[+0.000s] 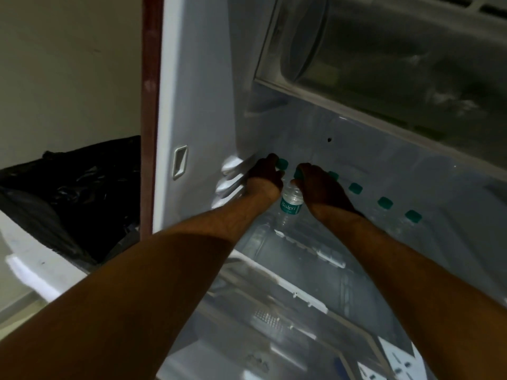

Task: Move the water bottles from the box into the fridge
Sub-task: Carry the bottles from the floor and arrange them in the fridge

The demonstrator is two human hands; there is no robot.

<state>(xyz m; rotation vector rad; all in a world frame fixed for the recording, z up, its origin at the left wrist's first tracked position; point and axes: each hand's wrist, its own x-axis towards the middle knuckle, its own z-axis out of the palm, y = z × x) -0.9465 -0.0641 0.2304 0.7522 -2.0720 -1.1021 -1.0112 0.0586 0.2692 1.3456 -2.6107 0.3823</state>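
Note:
Both arms reach deep into the open fridge [197,105]. My left hand [264,174] grips the top of a water bottle with a green cap [281,164] at the left end of a row on the glass shelf [307,250]. My right hand [319,185] grips the neck of a clear labelled bottle [290,202] just right of it, its green cap partly under my fingers. Further right along the back stand several more bottles, shown mainly by their green caps [355,188], [385,202], [413,216]. The box is out of view.
The freezer compartment [384,64] hangs above the shelf. The fridge's left wall has moulded shelf rails [233,176]. A black plastic bag [74,193] lies on a white surface outside, left of the red fridge edge [149,119]. Lower shelves and a drawer sit below.

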